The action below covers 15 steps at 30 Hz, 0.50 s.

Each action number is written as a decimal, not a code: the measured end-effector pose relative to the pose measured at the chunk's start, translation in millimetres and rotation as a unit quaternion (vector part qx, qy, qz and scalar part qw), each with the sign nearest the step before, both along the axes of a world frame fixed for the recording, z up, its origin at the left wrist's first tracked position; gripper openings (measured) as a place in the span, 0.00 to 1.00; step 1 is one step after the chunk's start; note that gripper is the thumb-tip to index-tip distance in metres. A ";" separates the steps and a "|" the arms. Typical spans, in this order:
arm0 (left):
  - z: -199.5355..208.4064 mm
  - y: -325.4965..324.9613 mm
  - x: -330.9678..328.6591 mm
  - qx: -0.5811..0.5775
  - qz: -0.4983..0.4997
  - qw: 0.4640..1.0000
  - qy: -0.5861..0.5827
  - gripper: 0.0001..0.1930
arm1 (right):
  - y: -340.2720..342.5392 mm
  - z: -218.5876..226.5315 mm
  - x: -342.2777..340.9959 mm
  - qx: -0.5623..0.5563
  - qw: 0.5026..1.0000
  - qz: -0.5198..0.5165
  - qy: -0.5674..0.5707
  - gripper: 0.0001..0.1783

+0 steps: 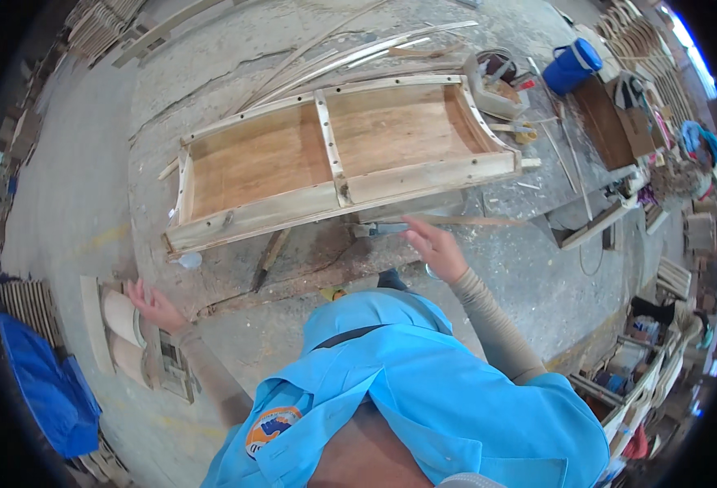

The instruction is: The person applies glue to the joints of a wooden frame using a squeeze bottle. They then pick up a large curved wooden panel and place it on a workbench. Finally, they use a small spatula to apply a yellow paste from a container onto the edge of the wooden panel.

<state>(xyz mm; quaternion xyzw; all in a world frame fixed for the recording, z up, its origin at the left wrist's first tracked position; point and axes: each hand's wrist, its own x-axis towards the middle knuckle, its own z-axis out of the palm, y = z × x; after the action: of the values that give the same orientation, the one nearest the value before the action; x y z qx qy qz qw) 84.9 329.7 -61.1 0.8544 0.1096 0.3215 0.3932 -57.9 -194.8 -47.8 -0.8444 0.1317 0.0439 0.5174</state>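
A long wooden frame with a curved end rail, a middle crosspiece and thin brown panels lies on the worn workbench. My right hand is over the bench's near edge, fingers stretched and apart. Its fingertips are beside a grey metal tool, whose exact kind I cannot make out; no grip on it shows. Out past the bench's near left corner, my left hand hangs in the air with spread fingers, holding nothing. Between the hands lies a dark-bladed tool with a wooden handle.
Thin wood strips lie behind the frame. At the right stand a white tub of small items, a blue jug and a brown box. A curved wooden piece stands on the floor below my left hand, near a blue cover.
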 end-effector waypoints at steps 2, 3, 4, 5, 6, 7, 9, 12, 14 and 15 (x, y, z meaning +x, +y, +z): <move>18.4 -7.7 17.9 -0.020 -0.003 0.999 -0.041 0.27 | -9.4 -3.3 10.4 0.107 0.994 0.018 -0.003 0.24; 27.7 -16.5 27.5 0.036 0.002 0.998 -0.044 0.26 | -9.2 -2.5 14.9 0.163 0.987 0.011 0.005 0.25; 36.1 -28.4 34.3 0.092 0.008 0.995 -0.041 0.25 | -8.5 -4.6 17.7 0.219 0.975 0.007 0.019 0.25; 44.5 -41.3 41.8 0.108 -0.013 0.992 -0.058 0.24 | -11.0 -12.4 20.6 0.249 0.968 0.023 0.020 0.28; 51.4 -54.3 47.3 0.123 -0.034 0.989 -0.074 0.23 | -9.1 -14.1 23.4 0.279 0.959 0.025 0.050 0.28; 60.4 -71.3 51.6 0.131 -0.030 0.989 -0.067 0.23 | -8.6 -9.7 27.2 0.305 0.949 0.024 0.078 0.28; 72.2 -90.1 57.4 0.145 -0.027 0.988 -0.051 0.22 | -7.1 2.1 33.9 0.349 0.928 0.031 0.124 0.29; 78.5 -106.7 67.1 0.169 -0.030 0.985 -0.031 0.21 | -6.1 8.7 41.6 0.415 0.895 0.019 0.160 0.28; 87.1 -122.9 72.7 0.198 -0.029 0.979 -0.026 0.20 | -8.8 5.0 45.5 0.440 0.881 0.016 0.172 0.29; 90.3 -130.1 76.8 0.191 -0.039 0.980 -0.033 0.20 | -9.9 3.2 47.2 0.452 0.874 0.015 0.178 0.29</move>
<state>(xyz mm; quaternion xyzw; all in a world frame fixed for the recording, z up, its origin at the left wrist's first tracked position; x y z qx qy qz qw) 161.7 199.6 29.2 0.9065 -0.0004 0.3485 0.2383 -10.7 -204.6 -44.6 -0.4981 0.1749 0.2556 0.8099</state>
